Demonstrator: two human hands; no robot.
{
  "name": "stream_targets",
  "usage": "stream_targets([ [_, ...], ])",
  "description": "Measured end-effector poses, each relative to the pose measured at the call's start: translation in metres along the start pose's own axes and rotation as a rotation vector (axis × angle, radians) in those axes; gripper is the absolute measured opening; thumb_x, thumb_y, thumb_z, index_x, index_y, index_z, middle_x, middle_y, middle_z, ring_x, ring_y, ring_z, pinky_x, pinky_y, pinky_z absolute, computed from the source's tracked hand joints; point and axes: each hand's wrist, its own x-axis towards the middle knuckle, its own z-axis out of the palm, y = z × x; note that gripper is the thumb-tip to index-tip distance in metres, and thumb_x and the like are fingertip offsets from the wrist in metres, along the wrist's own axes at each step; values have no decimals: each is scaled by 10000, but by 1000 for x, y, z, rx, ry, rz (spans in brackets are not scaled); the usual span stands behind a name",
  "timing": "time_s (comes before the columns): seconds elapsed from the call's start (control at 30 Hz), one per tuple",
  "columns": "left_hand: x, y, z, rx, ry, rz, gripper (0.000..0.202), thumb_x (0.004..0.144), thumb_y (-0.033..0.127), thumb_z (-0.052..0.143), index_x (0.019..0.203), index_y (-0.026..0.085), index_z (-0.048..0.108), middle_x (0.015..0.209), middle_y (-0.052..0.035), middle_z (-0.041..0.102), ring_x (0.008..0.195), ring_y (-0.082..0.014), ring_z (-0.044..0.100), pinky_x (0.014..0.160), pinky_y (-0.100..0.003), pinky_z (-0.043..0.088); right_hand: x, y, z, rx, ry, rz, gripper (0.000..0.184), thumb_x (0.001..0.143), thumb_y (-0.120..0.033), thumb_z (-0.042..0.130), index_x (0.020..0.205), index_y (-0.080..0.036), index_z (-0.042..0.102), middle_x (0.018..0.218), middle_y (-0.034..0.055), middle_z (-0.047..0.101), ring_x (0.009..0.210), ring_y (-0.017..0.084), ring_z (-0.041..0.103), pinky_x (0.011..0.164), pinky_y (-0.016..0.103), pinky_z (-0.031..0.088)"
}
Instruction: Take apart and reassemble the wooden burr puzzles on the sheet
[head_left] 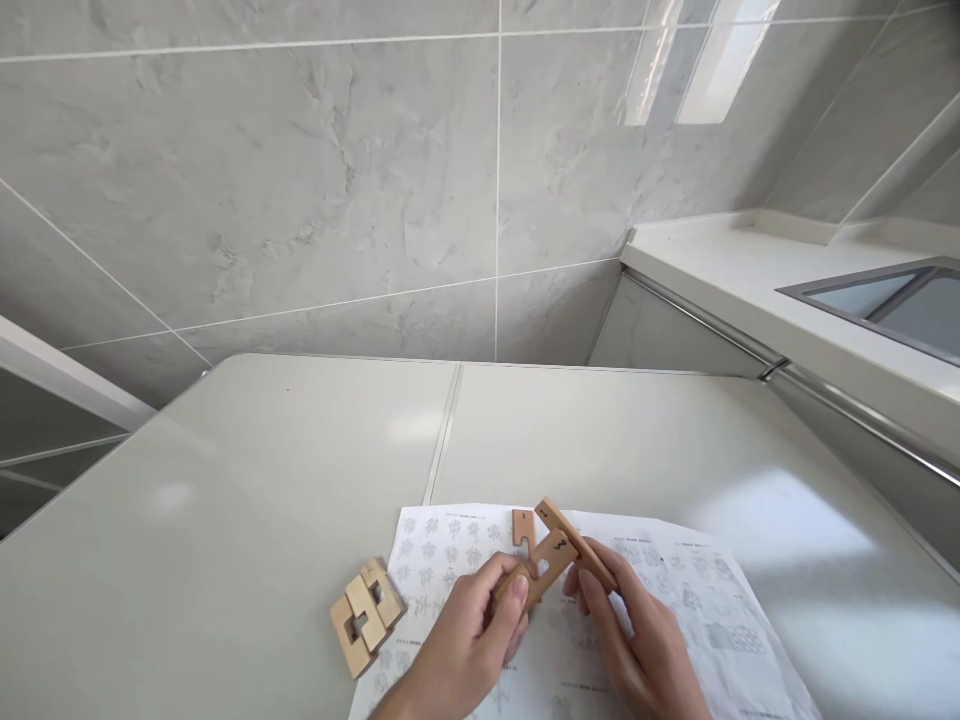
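My left hand [474,628] pinches a flat wooden puzzle piece marked 3 [553,562], thumb on top, with a rounded notch showing in it. Between the fingers of my right hand [643,630] is a longer wooden puzzle piece marked 2 [556,518], tilted, its lower end at the fingertips. The two pieces meet or overlap near the 3; whether they are interlocked I cannot tell. Just behind them shows a notched wooden piece marked 1 [522,524], partly hidden, and whether it lies on the paper or touches the others is unclear.
Under my hands lies a printed sheet [720,600] with rows of small diagrams. Several lighter wooden pieces [367,604] sit fitted together at its left edge. The pale table [247,520] has a seam. A tiled wall stands behind, and a white counter [697,255] at right.
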Motion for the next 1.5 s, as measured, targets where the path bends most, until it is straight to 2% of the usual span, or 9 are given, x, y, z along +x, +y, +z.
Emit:
stream_targets([
  [0.07,0,-1,-2,5,-6,-6,456,1107,638,446,971,207,509,667,95,301,554,-93,255,527,-266,213,0,5,1,-3,-3,-36,345,1127,-374,476,1411,-244,623,951,31,756,701,176,686,653,246,583],
  [0.23,-1,0,-5,38,3,-10,464,1107,644,439,956,211,509,677,85,315,574,-103,247,540,-280,217,4,18,-5,-76,-39,-181,447,1127,-252,485,1571,-285,525,880,5,747,696,163,715,665,218,613],
  [0.4,0,1,-5,63,26,-12,466,1105,646,440,972,207,525,681,79,339,578,-107,263,544,-280,232,14,16,-14,-165,-90,-351,560,1123,-176,456,1659,-333,418,1200,66,801,908,188,805,772,234,659],
  [0.5,-1,2,-6,70,27,-16,471,1102,652,440,966,209,525,681,77,346,580,-109,272,541,-276,239,18,8,-17,-184,-90,-396,579,1126,-175,447,1678,-338,390,1185,70,801,859,181,798,731,228,656],
  [0.63,-1,4,-6,72,24,-20,485,1094,666,444,957,208,529,677,77,340,582,-112,276,541,-276,242,21,1,-18,-167,-110,-423,610,1126,-162,430,1700,-350,341,1016,38,785,658,149,715,622,218,629],
  [1.0,-5,9,-5,148,81,-37,469,1102,645,432,942,214,525,660,78,327,564,-113,265,524,-270,233,18,1,-18,-151,-131,-376,635,1097,-111,435,1684,-349,385,859,15,712,625,164,672,570,223,590],
  [1.23,-5,3,-5,144,106,-46,457,1116,627,401,976,213,536,670,76,330,570,-120,269,531,-275,238,10,3,-11,-139,-248,-352,726,1075,-70,442,1716,-375,291,1091,54,776,720,168,730,650,242,627],
  [1.37,-6,3,-3,151,92,-32,460,1122,619,391,1047,206,580,688,72,335,579,-127,282,544,-276,257,7,-2,-5,-149,-276,-373,713,1081,-70,451,1716,-355,298,973,36,770,708,158,739,666,221,622],
  [1.5,-6,6,-2,168,73,-40,490,1111,655,376,1019,213,565,705,68,351,591,-132,298,558,-279,286,3,-2,0,-156,-253,-412,693,1082,-90,455,1715,-335,314,831,11,733,661,177,735,626,241,617],
])
